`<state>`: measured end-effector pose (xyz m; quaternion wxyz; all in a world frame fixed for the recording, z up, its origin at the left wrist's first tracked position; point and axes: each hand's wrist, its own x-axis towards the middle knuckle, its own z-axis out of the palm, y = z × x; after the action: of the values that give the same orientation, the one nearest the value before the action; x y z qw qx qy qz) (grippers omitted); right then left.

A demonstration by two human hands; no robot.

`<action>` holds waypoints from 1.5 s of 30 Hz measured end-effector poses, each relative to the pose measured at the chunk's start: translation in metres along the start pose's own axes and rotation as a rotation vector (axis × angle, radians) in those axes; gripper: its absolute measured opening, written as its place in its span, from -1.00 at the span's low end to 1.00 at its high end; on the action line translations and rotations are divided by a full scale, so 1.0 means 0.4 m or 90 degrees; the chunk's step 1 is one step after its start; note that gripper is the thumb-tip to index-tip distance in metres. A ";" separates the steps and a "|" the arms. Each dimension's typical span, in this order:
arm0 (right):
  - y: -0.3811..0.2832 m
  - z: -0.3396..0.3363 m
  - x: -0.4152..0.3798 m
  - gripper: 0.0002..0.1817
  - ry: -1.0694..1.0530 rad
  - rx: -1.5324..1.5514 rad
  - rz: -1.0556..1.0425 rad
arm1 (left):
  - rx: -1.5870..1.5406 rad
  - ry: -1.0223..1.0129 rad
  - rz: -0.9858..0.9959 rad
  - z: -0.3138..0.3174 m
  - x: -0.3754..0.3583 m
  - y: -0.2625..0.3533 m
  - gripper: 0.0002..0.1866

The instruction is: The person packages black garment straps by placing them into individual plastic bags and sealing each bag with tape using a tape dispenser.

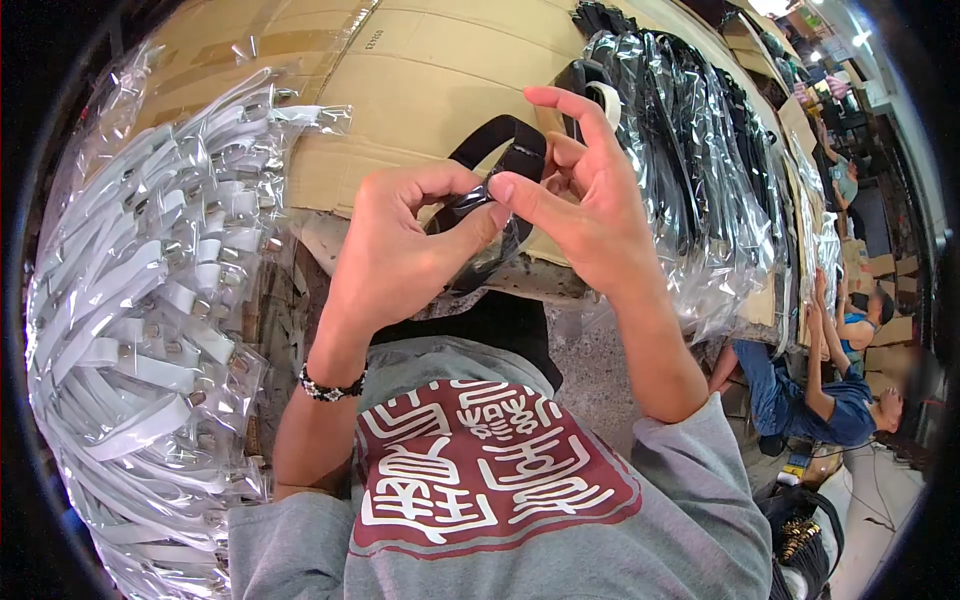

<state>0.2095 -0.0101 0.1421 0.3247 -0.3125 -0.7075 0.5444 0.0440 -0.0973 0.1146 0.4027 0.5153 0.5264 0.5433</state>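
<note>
Black looped strap with a glossy buckle (500,165) was up in front of your chest, right over the brown cardboard sheets (430,70). Your left hand (400,250) had thumb and forefinger pinched tight on the buckle end, and your right hand (585,205) pinched it from the other side, other fingers fanned out. White straps in clear plastic bags (150,300) were piled to your left, black bagged ones (700,170) to your right.

I see a matt black strap (500,160) sheathed in glossy clear film. Left of it, white straps (150,300) with shiny metal buckles lie in crinkled plastic sleeves. Behind it, the cardboard (420,70) looks dull, brown and papery.
</note>
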 end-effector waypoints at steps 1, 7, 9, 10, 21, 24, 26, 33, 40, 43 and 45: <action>-0.001 0.002 -0.001 -0.29 0.000 -0.005 -0.002 | -0.007 -0.001 0.004 -0.002 0.001 -0.003 -0.91; -0.013 -0.009 -0.008 -0.37 0.014 0.142 -0.002 | -0.131 0.008 -0.054 -0.003 -0.006 0.004 -0.90; -0.020 -0.020 -0.014 -0.45 0.059 0.158 -0.013 | -0.166 0.024 -0.046 -0.021 0.000 -0.004 -0.89; -0.016 -0.021 -0.014 -0.50 0.075 0.144 -0.009 | -0.164 0.029 -0.047 -0.030 -0.001 -0.003 -0.89; 0.019 0.019 -0.027 -0.78 0.031 0.051 0.001 | -0.173 0.034 -0.042 -0.018 -0.007 -0.003 -0.91; 0.041 0.015 -0.020 -0.78 0.047 0.025 -0.065 | -0.182 0.035 -0.048 -0.016 -0.007 -0.006 -0.91; 0.033 0.015 -0.022 -0.78 0.048 0.018 -0.033 | -0.177 0.032 -0.044 -0.016 -0.005 -0.009 -0.90; 0.033 0.024 -0.030 -0.79 0.034 0.109 0.011 | -0.181 0.040 -0.073 -0.015 -0.005 -0.013 -0.88; 0.044 0.030 -0.032 -0.80 0.056 0.101 -0.015 | -0.174 0.047 -0.049 -0.005 -0.006 -0.021 -0.88; 0.052 0.023 -0.037 -0.80 0.070 0.086 -0.012 | -0.143 0.017 -0.089 -0.013 -0.009 -0.010 -0.87; 0.046 0.016 -0.043 -0.80 0.077 0.091 0.044 | -0.104 0.024 -0.075 -0.016 -0.008 -0.005 -0.86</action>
<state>0.2163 -0.0236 0.1209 0.3692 -0.3447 -0.6347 0.5848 0.0379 -0.1011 0.1126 0.4645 0.4386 0.5173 0.5694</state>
